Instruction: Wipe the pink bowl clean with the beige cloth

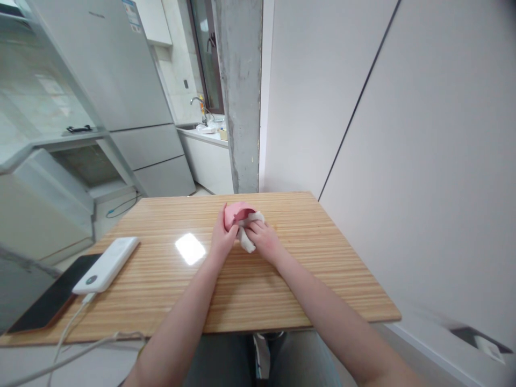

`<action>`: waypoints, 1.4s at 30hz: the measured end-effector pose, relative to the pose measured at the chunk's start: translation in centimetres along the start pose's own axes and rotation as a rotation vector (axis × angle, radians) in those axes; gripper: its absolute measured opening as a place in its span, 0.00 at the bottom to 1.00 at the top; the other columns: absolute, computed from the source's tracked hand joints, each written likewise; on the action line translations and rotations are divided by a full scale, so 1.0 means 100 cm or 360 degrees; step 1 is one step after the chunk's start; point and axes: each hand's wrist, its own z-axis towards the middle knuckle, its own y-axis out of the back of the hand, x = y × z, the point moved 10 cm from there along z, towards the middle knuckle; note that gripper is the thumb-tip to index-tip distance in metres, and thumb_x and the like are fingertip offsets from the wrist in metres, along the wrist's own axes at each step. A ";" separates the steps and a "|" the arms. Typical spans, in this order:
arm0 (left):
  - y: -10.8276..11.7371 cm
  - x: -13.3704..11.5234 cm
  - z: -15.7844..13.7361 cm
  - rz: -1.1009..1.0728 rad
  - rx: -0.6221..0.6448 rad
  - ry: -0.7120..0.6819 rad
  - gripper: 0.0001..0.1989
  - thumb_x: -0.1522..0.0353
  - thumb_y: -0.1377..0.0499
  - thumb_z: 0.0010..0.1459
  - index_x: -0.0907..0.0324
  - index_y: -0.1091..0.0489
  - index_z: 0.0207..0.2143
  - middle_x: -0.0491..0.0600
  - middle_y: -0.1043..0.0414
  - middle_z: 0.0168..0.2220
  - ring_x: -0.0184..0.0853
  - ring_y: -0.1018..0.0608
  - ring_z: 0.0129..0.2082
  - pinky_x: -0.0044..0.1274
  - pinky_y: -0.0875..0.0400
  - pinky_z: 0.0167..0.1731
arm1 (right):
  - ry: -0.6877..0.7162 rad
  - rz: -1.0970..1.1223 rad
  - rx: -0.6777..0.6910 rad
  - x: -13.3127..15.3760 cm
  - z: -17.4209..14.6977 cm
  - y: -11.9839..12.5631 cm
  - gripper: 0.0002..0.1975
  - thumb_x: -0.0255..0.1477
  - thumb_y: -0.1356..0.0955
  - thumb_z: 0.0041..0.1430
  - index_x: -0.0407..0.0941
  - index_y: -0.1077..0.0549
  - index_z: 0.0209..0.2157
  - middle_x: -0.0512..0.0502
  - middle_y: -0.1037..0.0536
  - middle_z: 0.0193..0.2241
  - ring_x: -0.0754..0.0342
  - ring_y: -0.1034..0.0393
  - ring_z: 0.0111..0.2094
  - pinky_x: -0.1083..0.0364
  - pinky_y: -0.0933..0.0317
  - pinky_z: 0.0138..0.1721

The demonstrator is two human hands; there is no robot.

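A pink, hollow, bowl-like item is tilted on its side above the wooden table, its opening facing right and toward me. My left hand grips it from the left, with the thumb at the near rim. A crumpled white cloth or tissue hangs out of the opening and over the rim. My right hand is closed on this white cloth, pressing it at the item's right side. Some of the right fingertips are hidden by the cloth.
A white power bank with a plugged-in cable lies at the table's left, beside a dark flat tablet-like slab. White panels stand close on the right. Beyond the table are a fridge and a sink tap.
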 end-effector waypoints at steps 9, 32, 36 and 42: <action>-0.027 0.006 -0.015 -0.0414 -0.0030 0.0158 0.39 0.64 0.38 0.50 0.58 0.53 0.61 0.56 0.33 0.51 0.36 0.27 0.49 0.28 0.32 0.49 | -0.0148 -0.0023 -0.0066 -0.009 -0.006 -0.002 0.10 0.29 0.37 0.62 0.44 0.27 0.43 0.41 0.26 0.40 0.48 0.39 0.45 0.50 0.43 0.44; -0.005 0.002 -0.001 0.0174 0.0120 -0.0043 0.37 0.63 0.38 0.49 0.56 0.48 0.60 0.54 0.31 0.50 0.42 0.27 0.48 0.35 0.35 0.51 | -0.0062 -0.0032 -0.0019 -0.010 -0.002 0.001 0.12 0.27 0.36 0.61 0.43 0.28 0.46 0.40 0.27 0.43 0.49 0.38 0.48 0.49 0.42 0.46; -0.032 0.002 -0.014 -0.0274 0.0164 0.0072 0.44 0.62 0.39 0.50 0.56 0.61 0.63 0.56 0.33 0.52 0.37 0.25 0.45 0.31 0.32 0.48 | -0.0160 0.0129 -0.0136 -0.019 -0.004 0.001 0.12 0.27 0.36 0.61 0.43 0.27 0.45 0.40 0.26 0.41 0.49 0.37 0.47 0.50 0.39 0.47; -0.015 -0.004 -0.005 0.0016 0.0115 -0.0092 0.30 0.65 0.43 0.54 0.59 0.47 0.58 0.55 0.34 0.53 0.40 0.30 0.53 0.33 0.38 0.54 | -0.0064 0.0057 -0.0076 -0.013 -0.001 0.004 0.12 0.26 0.36 0.61 0.44 0.28 0.46 0.40 0.27 0.44 0.49 0.38 0.48 0.51 0.39 0.44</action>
